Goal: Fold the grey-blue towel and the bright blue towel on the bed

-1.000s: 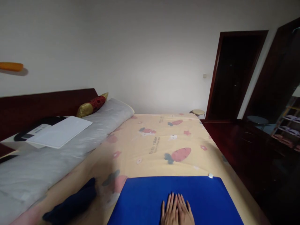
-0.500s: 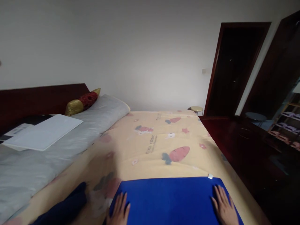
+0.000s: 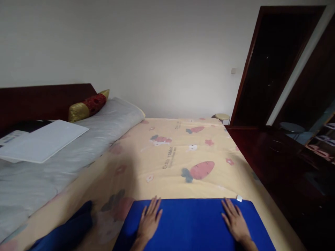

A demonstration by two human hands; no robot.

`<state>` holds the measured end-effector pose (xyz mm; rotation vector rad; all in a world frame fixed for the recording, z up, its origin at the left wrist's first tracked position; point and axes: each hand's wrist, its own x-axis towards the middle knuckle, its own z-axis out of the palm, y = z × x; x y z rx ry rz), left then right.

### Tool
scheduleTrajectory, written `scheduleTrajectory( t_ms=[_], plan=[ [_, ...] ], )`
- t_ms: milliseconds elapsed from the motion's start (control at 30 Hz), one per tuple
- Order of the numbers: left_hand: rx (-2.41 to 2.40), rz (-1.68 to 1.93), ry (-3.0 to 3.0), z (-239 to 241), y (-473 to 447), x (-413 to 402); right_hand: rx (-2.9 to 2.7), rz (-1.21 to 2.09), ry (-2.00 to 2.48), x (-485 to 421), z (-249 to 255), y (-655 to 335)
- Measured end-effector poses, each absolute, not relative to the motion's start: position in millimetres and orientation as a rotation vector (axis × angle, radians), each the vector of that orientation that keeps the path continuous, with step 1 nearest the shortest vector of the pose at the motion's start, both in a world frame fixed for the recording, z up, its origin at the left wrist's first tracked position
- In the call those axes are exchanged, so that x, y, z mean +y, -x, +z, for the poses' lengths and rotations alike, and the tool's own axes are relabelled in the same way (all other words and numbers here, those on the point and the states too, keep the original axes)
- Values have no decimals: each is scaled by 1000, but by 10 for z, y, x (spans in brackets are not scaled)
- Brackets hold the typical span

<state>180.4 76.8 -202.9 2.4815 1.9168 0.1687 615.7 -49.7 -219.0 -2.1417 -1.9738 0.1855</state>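
Observation:
A blue cloth (image 3: 193, 223) lies spread flat on the bed, its near part cut off by the bottom of the view. My left hand (image 3: 150, 219) rests on its left part, fingers stretched out and tips at the far edge. On the right part lies my right hand (image 3: 235, 219), also flat with fingers spread, close to a small white tag (image 3: 239, 198) at the cloth's far edge. Neither hand grips anything. To the left, a dark blue piece of fabric (image 3: 70, 226) lies bunched on the bed.
Under the cloth is a yellow sheet (image 3: 167, 188) printed with carrots. A grey folded quilt (image 3: 104, 136) runs along the left, bearing a white board (image 3: 47, 139) and a red-gold cushion (image 3: 89, 106). Stools (image 3: 222, 116) and a shoe rack (image 3: 323, 143) stand on the right.
Both hands have moved inward and farther forward over the blue cloth, toward its far edge. The view has shifted slightly. The cloth lies much as before.

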Motion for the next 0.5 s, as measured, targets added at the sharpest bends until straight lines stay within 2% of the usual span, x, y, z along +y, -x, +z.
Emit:
scheduleTrajectory(
  t_ms=[133,233,367,500],
  plan=[
    [2245,243,-2419,-2152,-1161,892,-1843,113,2320,-760,-2369,-7019],
    [2299,180,-2408,-2159,-1093,884,-1702,60,2418,-833,-2508,-7182],
    [2268,203,-2424,-2025,-1354,798,-1432,-192,2463,-745,-2513,-6895],
    [1792,288,-2658,-1849,-1954,621,-1672,-170,2209,-603,-2334,-6156]
  ],
)
